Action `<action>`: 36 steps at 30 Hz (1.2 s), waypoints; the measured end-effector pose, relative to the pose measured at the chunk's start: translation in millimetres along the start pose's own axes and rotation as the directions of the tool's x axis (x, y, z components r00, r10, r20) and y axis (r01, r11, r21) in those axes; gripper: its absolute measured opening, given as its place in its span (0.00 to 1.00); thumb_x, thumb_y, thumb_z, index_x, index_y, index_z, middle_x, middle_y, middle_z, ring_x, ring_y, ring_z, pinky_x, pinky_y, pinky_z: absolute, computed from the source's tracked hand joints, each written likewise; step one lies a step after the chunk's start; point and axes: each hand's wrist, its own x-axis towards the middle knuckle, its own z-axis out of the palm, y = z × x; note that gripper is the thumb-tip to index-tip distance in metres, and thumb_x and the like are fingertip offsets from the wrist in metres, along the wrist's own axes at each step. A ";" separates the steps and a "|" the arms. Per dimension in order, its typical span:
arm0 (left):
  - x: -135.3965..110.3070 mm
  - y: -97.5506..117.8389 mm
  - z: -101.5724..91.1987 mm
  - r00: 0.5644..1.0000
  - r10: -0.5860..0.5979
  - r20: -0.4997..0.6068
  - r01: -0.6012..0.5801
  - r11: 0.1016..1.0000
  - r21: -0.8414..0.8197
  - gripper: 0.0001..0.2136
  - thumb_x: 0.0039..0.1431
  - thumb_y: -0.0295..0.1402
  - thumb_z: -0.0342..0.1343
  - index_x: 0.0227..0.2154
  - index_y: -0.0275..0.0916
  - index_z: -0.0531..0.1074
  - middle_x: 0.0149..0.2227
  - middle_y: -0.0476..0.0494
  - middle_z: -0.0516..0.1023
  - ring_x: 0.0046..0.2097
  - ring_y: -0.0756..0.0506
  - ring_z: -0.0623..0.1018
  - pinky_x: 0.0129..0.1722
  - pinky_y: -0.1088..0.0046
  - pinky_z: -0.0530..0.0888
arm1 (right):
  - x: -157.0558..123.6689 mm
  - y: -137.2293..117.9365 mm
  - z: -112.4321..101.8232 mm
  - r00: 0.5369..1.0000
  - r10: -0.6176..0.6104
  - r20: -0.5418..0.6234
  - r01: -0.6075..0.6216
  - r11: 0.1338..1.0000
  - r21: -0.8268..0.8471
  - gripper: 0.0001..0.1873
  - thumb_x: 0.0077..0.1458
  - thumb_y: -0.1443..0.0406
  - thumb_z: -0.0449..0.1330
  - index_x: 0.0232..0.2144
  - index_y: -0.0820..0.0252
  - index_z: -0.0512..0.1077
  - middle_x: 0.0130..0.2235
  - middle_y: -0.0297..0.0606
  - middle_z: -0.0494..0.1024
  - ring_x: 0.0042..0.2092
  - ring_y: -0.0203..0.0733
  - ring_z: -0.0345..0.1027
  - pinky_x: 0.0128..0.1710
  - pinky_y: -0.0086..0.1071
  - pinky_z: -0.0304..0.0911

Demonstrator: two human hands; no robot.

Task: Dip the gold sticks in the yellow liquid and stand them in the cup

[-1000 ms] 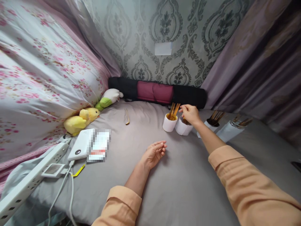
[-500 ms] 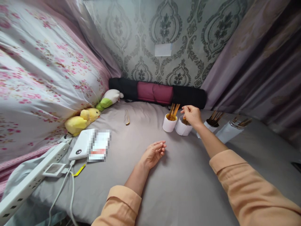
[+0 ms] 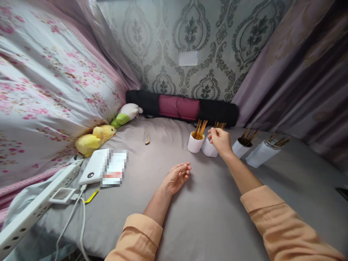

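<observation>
My right hand point(image 3: 220, 142) is reached out to the second of two white cups point(image 3: 208, 149) on the grey bedsheet. Its fingertips are pinched together at the cup's rim, and what they hold is hidden. Thin brown sticks point(image 3: 219, 125) stand up behind the hand. The first white cup point(image 3: 194, 144), just to the left, holds orange-brown sticks point(image 3: 200, 128). My left hand point(image 3: 176, 177) lies palm up on the sheet nearer to me. Its fingers are loosely curled and it holds nothing.
Two more white containers of sticks point(image 3: 239, 148) point(image 3: 260, 154) stand to the right. A bent stick point(image 3: 147, 135) lies on the sheet. A power bank point(image 3: 94, 167), power strip point(image 3: 35, 208) and yellow plush point(image 3: 92, 139) sit at left. A black and maroon roll point(image 3: 182, 105) lies by the wall.
My right hand has come down and back from above the second cup to its rim, uncovering the sticks behind it. My left hand has stayed put.
</observation>
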 end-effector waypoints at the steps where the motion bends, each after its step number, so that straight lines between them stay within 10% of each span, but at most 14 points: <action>1: -0.3 0.2 0.4 1.000 0.000 -0.004 0.000 1.000 -0.002 0.08 0.49 0.24 0.58 0.34 0.30 0.71 0.28 0.44 0.72 0.25 0.55 0.70 0.23 0.82 0.67 | -3.4 -0.3 0.8 1.000 0.003 0.005 -0.003 1.000 0.007 0.23 0.52 0.50 0.48 0.29 0.63 0.70 0.24 0.38 0.74 0.18 0.32 0.62 0.19 0.26 0.58; 36: 0.6 3.1 -2.4 0.998 0.064 -0.025 -0.065 0.996 -0.056 0.07 0.50 0.25 0.57 0.34 0.31 0.71 0.27 0.46 0.71 0.25 0.56 0.70 0.22 0.83 0.66 | -95.4 27.8 54.9 0.960 0.181 0.213 -0.210 0.970 0.125 0.23 0.52 0.49 0.48 0.24 0.61 0.68 0.20 0.35 0.70 0.18 0.33 0.60 0.17 0.26 0.56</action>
